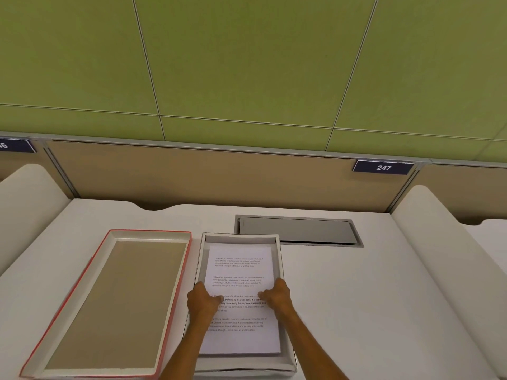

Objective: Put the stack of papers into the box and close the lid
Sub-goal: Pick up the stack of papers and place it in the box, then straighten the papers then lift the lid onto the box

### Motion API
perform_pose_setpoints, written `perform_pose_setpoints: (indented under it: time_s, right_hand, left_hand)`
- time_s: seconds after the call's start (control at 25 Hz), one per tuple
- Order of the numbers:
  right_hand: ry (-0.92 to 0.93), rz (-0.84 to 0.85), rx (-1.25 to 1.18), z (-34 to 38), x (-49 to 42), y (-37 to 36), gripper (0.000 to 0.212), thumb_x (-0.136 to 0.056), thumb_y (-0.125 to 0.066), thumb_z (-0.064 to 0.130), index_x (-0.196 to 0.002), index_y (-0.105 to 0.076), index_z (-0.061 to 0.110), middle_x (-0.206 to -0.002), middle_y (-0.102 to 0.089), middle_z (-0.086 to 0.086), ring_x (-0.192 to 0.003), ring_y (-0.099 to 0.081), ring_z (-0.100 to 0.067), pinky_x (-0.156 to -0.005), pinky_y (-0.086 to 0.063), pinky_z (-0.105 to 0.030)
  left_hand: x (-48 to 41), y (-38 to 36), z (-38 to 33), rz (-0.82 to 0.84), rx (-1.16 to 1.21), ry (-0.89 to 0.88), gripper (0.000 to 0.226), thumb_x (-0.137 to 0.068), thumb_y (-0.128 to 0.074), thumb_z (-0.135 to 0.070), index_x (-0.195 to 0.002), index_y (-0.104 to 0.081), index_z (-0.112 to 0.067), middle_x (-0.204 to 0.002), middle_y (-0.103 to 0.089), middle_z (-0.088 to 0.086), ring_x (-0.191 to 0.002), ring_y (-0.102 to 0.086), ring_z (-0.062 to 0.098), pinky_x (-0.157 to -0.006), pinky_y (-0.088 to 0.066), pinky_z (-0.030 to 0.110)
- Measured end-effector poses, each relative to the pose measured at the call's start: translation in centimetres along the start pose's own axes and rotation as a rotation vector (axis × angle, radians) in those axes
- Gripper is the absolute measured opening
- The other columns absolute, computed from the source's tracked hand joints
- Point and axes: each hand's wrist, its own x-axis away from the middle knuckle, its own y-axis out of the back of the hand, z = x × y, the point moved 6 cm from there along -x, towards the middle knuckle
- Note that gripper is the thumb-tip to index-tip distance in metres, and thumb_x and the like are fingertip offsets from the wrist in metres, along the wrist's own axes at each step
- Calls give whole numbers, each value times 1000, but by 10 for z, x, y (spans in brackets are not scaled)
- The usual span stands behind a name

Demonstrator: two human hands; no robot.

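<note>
Stack of papers (241, 300): printed sheets, lying inside the open box (282, 267), pinched at both side edges about midway along. Left hand (203, 300): closed on the stack's left edge, thumb on top. Right hand (277, 296): closed on the right edge, thumb on top. Lid (109, 303): red-edged, upturned, on the white desk (356, 297) just left of the left hand, beside the box. Grey hatch (297, 230): set in the desk, beyond the right hand.
</note>
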Motion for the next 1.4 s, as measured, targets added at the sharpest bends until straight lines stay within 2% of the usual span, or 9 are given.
perform_pose_setpoints:
  time_s: [0.36,0.52,0.6,0.76,0.84,0.96,1.12,1.28,1.4]
  right_hand:
    - [-25,21,-51,3,3,0,37,-81,-74,4,-99,-43,10,-119,-61,-15,-89,-58,-18,-59,-49,-15]
    - [24,20,4,14,2,4,27,-83,-73,10,-93,-48,13,-120,-63,-15,-83,-59,-13,-60,-48,-14]
    - [108,-27,69,30,-1,8,32,-86,-71,15,-110,-53,7,-125,-62,-15,-94,-62,-18,-67,-48,-14]
    - [324,44,219,78,-15,6,63,-88,-70,21,-142,-42,4,-145,-51,-13,-132,-50,-27,-106,-40,-27]
    - [393,154,365,96,-22,-3,65,-89,-70,25,-145,-42,9,-150,-46,-9,-138,-44,-25,-114,-35,-33]
    - [428,252,547,112,-37,-13,65,-89,-68,29,-145,-41,13,-152,-43,-7,-140,-40,-27,-117,-33,-39]
    - [420,296,637,126,-52,-16,66,-89,-68,31,-146,-39,12,-154,-40,-8,-141,-38,-28,-117,-32,-40]
    - [384,349,656,133,-69,-22,65,-89,-68,31,-145,-41,10,-151,-43,-10,-138,-41,-27,-116,-35,-39]
    - [357,407,631,133,-80,-26,64,-87,-71,28,-141,-44,7,-145,-51,-11,-133,-49,-26,-114,-39,-36]
  left_hand:
    - [4,-1,0,22,63,47,49,-69,-86,-12,-108,-59,1,-117,-68,20,-102,-68,37,-84,-57,43]
    - [19,17,-14,27,56,-54,48,-76,-81,-18,-114,-59,-1,-119,-68,15,-106,-67,33,-84,-56,38]
    - [35,25,-15,40,201,-46,44,-76,-81,-22,-113,-63,-6,-117,-69,6,-105,-67,27,-84,-55,33]
    - [95,-12,-2,503,1029,593,42,-73,-79,-1,-111,-62,5,-118,-62,30,-104,-67,42,-81,-60,50]
    - [118,-25,2,593,1151,802,50,-75,-76,6,-119,-55,1,-128,-50,32,-111,-58,53,-88,-53,64]
    - [131,-31,3,650,1183,875,48,-76,-74,8,-116,-57,-11,-133,-49,29,-118,-51,57,-95,-43,72]
    - [125,-34,5,631,1166,847,40,-77,-73,6,-110,-60,-13,-112,-63,22,-111,-56,51,-95,-41,72]
    - [117,-35,16,589,980,726,60,-70,-79,2,-125,-57,-5,-107,-65,18,-94,-71,35,-84,-59,50]
    - [115,-38,23,597,898,669,111,-33,-98,-30,-133,-54,-12,-133,-58,16,-127,-55,34,-109,-44,46]
